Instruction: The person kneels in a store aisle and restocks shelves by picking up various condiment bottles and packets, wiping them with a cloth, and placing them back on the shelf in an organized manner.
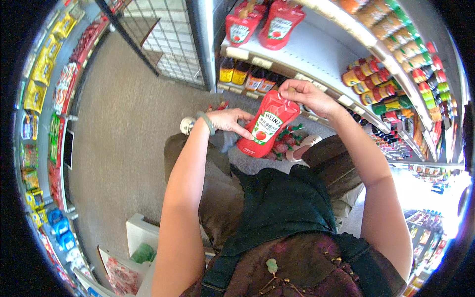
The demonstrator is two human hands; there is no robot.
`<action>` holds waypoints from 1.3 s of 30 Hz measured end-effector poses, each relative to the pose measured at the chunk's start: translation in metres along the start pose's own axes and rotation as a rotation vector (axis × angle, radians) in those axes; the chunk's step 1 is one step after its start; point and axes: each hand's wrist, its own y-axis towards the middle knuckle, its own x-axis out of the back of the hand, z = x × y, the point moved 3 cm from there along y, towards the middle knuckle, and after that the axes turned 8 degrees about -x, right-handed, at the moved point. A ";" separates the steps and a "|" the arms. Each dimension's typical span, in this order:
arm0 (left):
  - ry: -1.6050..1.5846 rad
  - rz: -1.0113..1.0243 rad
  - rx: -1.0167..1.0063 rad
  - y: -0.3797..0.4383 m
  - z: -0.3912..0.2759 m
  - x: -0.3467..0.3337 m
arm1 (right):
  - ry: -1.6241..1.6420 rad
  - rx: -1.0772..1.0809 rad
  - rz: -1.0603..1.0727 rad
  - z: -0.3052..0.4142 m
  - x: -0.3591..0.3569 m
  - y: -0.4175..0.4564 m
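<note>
A red Heinz tomato ketchup pouch (276,105) is tilted before me, its label facing up. My left hand (233,120), with a pale green bangle at the wrist, grips its lower left side, thumb on the front and fingers behind. At the upper right corner, my right hand (306,96) pinches the pouch near its spout, which the fingers mostly hide. A blurred grey-blue item, perhaps a cloth (228,141), shows below my left hand; whether that hand holds it I cannot tell. More red ketchup pouches (280,26) stand on the shelf ahead.
A metal shelf (315,33) rises in front, with dark bottles (241,72) one level below and jars (371,80) to the right. Left of it stands a black wire mesh panel (174,41). Red-and-green packs (287,143) lie between my feet. A white open container (143,230) sits behind my left side.
</note>
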 end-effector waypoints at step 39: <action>-0.407 -0.836 -0.158 0.012 -0.017 0.029 | -0.496 0.336 -0.769 0.021 0.113 0.126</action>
